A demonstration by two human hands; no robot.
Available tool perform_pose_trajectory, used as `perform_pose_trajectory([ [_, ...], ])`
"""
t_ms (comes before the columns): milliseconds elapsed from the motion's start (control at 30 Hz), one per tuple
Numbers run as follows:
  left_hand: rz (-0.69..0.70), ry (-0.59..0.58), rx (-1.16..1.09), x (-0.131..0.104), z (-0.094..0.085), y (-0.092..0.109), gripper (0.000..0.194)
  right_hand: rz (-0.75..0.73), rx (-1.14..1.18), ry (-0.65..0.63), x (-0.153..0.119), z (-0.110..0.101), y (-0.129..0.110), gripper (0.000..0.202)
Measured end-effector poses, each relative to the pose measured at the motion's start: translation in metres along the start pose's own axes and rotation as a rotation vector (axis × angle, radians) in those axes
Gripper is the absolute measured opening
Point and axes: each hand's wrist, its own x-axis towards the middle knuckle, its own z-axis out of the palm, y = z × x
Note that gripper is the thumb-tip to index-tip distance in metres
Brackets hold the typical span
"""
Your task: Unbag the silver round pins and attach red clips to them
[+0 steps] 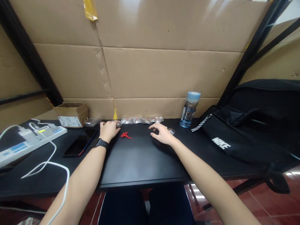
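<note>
At the back of the black table (142,162), my left hand (109,129) has its fingers closed around the end of a small clear plastic packet (119,123). More small clear packets (136,120) lie in a row along the cardboard wall, their contents too small to make out. A knotted red cord (125,135) rests on the table between my hands. My right hand (162,133) holds nothing, its fingers apart and slightly bent. Just beyond its wrist lies a small round transparent item (171,131), partly hidden by the hand.
Left of me are a phone (80,143), a white power strip (8,156) with loose cables and a small open cardboard box (72,114). To the right, a water bottle (188,110) stands beside a black bag (251,132). Cardboard panels (148,73) close off the back.
</note>
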Motion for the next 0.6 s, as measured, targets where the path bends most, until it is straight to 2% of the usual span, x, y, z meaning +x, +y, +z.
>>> perform_pose_trajectory([
  [133,0.050,-0.054,-0.043,0.000,0.002,-0.005,0.037,0.026,-0.003,-0.025,-0.001,0.000,-0.001,0.027],
  [300,0.010,-0.140,-0.050,0.000,0.007,-0.014,0.049,0.039,-0.009,-0.063,-0.002,-0.002,-0.004,0.026],
  [433,-0.096,-0.119,-0.012,0.001,0.005,-0.019,0.057,0.040,-0.015,-0.081,-0.001,-0.003,-0.006,0.026],
  [600,-0.234,-0.246,0.069,0.001,0.004,-0.019,0.057,0.042,-0.027,-0.107,-0.002,-0.002,-0.006,0.026],
])
